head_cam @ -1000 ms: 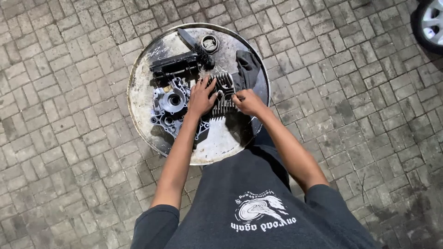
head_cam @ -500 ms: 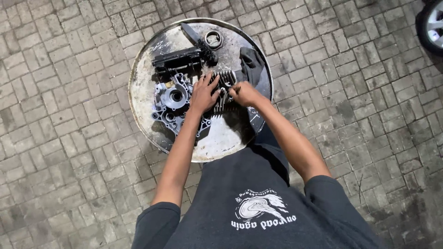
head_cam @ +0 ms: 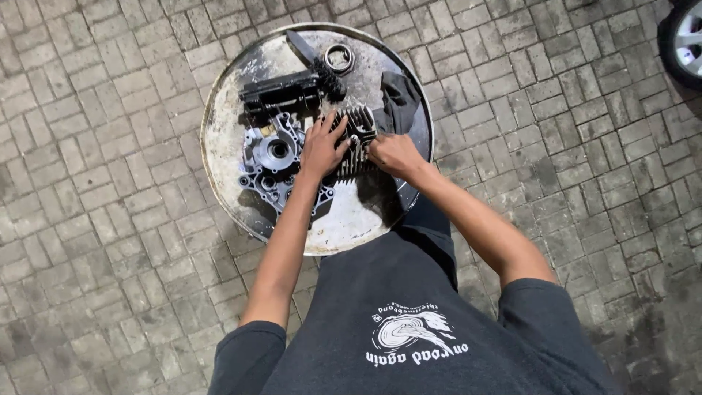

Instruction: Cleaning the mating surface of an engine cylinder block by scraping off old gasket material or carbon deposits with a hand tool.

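Both hands have been shifted farther onto the finned cylinder, gripped by left hand and right hand, which may slip off the greasy drum top

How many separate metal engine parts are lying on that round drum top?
5 that I can make out: finned cylinder under both hands, silver casing left, black block behind, ring and dark bar at the back. Others may be hidden.
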